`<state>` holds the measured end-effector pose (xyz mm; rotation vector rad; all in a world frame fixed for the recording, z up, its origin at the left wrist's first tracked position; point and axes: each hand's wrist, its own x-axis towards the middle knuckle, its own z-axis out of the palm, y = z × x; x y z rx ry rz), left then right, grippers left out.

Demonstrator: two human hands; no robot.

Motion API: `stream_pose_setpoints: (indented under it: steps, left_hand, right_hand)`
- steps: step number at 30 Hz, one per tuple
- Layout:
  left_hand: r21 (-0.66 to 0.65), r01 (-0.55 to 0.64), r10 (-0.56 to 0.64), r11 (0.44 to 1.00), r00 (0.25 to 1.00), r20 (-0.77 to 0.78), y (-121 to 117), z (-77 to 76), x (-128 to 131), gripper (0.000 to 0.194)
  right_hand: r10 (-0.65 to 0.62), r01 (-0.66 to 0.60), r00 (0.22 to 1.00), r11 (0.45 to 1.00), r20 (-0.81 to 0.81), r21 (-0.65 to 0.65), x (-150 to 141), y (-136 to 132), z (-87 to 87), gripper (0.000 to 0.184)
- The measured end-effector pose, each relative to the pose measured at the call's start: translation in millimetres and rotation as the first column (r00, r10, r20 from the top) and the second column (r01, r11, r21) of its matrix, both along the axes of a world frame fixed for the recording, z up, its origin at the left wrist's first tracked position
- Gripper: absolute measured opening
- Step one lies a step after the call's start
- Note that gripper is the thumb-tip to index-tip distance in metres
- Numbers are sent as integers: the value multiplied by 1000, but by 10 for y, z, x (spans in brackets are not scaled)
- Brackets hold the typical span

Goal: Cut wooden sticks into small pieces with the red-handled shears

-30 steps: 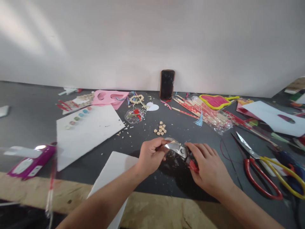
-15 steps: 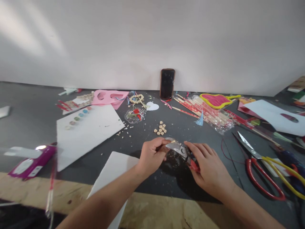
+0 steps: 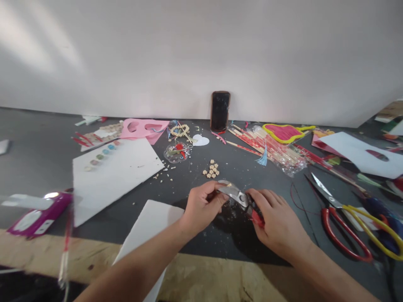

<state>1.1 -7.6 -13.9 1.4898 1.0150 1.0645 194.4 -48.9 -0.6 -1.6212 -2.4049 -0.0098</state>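
My right hand (image 3: 275, 216) is wrapped round the red and black handles of a pair of pruning shears (image 3: 234, 193), whose metal blades point left. Close against the blades, the fingers of my left hand (image 3: 201, 205) are pinched together. A tiny pale piece (image 3: 229, 185) shows between the blades. What my left fingers grip is mostly hidden behind them. Just beyond the shears lies a small heap of pale flower-shaped beads (image 3: 211, 169) on the dark table (image 3: 185, 184).
A phone (image 3: 220, 110) leans on the wall. Red-patterned sticks (image 3: 267, 147) and large scissors (image 3: 330, 201) lie to the right. White boards (image 3: 113, 180), pink cut-out paper (image 3: 143, 126) and a purple glue gun (image 3: 44, 214) are at left. Small crumbs litter the middle.
My left thumb has shifted slightly right along the blades. The shears and my right hand have moved a little to the right. The bead heap looks the same.
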Motion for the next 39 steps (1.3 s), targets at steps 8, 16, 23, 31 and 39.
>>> stream_pose_setpoints:
  steps: [8, 16, 23, 31, 39]
  left_hand:
    - [102, -23, 27, 995, 999, -44, 37, -22, -21, 23]
    - [67, -12, 17, 998, 998, -65, 26, -7, -23, 22]
    - [-14, -30, 29, 999, 996, -88, 5, -19, 0, 19]
    - [-18, -60, 61, 998, 997, 37, 26, 24, 2, 13]
    - [-19, -29, 29, 999, 999, -42, 36, 16, -30, 12]
  right_hand:
    - [-12, 12, 1000, 1000, -5, 4, -26, 16, -9, 55]
    - [-3, 3, 1000, 1000, -8, -7, -15, 3, -19, 53]
    - [5, -5, 1000, 1000, 24, -11, -14, -6, -28, 48]
    - [-29, 29, 1000, 999, 12, 31, -40, 20, -31, 49]
    - [-13, 13, 1000, 1000, 0, 26, -21, 16, -30, 58]
